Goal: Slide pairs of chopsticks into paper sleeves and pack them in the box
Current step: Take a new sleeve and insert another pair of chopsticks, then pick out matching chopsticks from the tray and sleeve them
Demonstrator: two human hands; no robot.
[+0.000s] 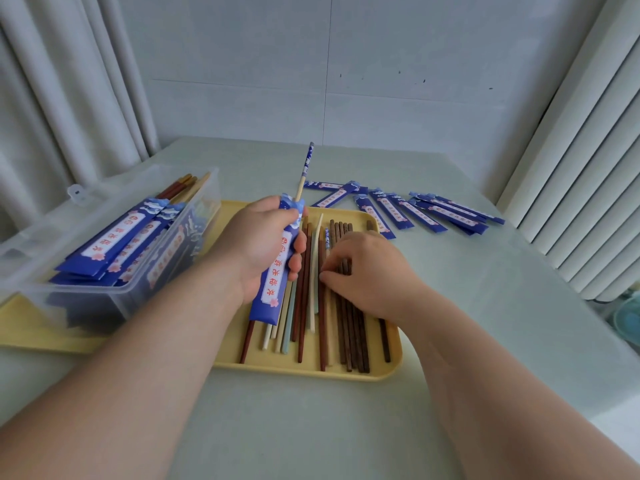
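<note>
My left hand [261, 247] grips a blue paper sleeve [273, 282] above the yellow tray [304, 370]. One chopstick with a blue patterned top [306, 168] sticks out of the sleeve's far end. My right hand [367, 268] rests with curled fingers on the loose chopsticks [332, 327] in the tray, fingertips touching a few dark ones; whether it pinches one is unclear. A matching blue patterned chopstick [327, 237] lies in the tray just beyond that hand. The clear plastic box [104, 292] on the left holds several filled sleeves.
Several empty blue sleeves [415, 209] lie fanned out on the table beyond the tray, to the right. A curtain hangs at the left and a white ribbed panel [588, 202] stands at the right. The box sits on a second yellow tray [41, 337].
</note>
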